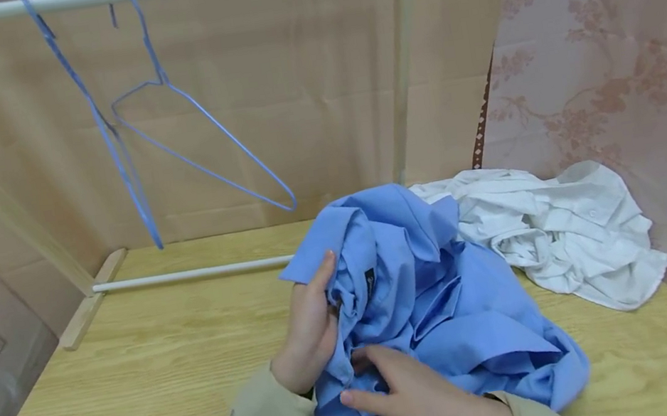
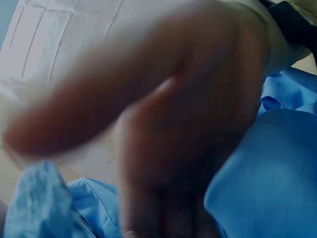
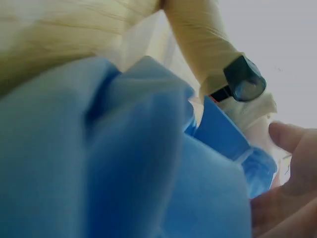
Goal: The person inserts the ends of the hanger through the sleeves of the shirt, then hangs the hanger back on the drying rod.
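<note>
- As I apparently untangle this blue shirt, I can't tell whether my left grip is clamped.
- Right grip: thumb, forefinger apart.
- Next likely: spreading its collar.

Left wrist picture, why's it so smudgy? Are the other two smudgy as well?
Left wrist view: the left hand, especially its thumb, looks dark and blurry, probably because it's so close; right wrist view: the blue shirt is blurry too in its nearest folds; head view: clearer, with creases visible in the white shirt.
</note>
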`<state>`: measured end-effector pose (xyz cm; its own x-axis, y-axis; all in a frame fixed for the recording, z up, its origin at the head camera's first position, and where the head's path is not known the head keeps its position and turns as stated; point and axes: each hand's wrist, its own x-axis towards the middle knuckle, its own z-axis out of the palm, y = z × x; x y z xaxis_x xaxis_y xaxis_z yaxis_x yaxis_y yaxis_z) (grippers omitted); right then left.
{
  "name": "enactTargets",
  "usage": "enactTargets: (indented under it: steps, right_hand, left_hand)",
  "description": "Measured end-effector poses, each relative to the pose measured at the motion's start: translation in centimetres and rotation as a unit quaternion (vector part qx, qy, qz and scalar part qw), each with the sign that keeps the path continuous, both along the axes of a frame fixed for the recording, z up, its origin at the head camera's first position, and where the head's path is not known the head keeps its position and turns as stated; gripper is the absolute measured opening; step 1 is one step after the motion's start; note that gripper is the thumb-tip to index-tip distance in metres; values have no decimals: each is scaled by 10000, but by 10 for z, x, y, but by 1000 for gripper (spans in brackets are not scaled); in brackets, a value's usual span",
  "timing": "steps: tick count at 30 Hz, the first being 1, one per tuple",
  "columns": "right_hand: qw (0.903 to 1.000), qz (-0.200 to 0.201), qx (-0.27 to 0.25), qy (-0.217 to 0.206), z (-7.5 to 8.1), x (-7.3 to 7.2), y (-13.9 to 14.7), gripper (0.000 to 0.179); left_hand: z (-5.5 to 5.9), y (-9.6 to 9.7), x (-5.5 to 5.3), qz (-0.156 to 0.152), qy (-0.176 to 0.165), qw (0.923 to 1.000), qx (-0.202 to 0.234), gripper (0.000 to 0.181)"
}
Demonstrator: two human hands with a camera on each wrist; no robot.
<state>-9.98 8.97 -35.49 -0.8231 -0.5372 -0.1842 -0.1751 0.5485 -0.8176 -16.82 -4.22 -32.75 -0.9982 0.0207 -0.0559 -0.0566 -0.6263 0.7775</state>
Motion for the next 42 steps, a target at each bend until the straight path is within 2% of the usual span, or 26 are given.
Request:
enactTargets:
  steps: [7, 10, 15, 19, 23, 25, 29, 34, 37, 42]
  right_hand:
    - [9981, -331, -319, 412, 1, -5, -2, 42]
    - [9959, -342, -408, 725, -1, -4, -2, 36]
    - [9905, -334, -475, 1244, 0, -6, 2, 15]
    - [9882, -482, -444, 1382, 6, -10, 11, 17]
    - [9904, -683, -500, 1097, 8, -13, 22, 22]
    - [9897, -835, -710, 919, 10, -14, 28, 23]
    - [9801, -1070, -1428, 870, 14, -18, 37, 22]
    - [9674, -1329, -2019, 760, 21, -21, 46, 25]
    - [9638, -1299, -2063, 1082, 23, -23, 52, 26]
    - [9578, -1242, -1984, 1668, 29, -23, 59, 27]
  left_hand:
    - [2, -4, 0, -132, 47, 9999, -81, 44]
    - [2, -7, -1, -161, 94, 9998, 17, 45]
    - [4, -13, -6, -140, 97, 9998, 48, 46]
    - [3, -20, -11, -64, 1, 9998, 170, 44]
    - [1, -28, -14, 21, -95, 9998, 194, 41]
    - [-1, -31, -14, 6, -86, 9999, 124, 43]
    - [-3, -35, -14, -71, 13, 10000, -19, 49]
    - [-4, -39, -16, 87, -191, 9997, -107, 48]
    - [-5, -42, -17, 195, -266, 9989, -331, 41]
    - [-11, -46, -23, 360, -172, 9956, -847, 37]
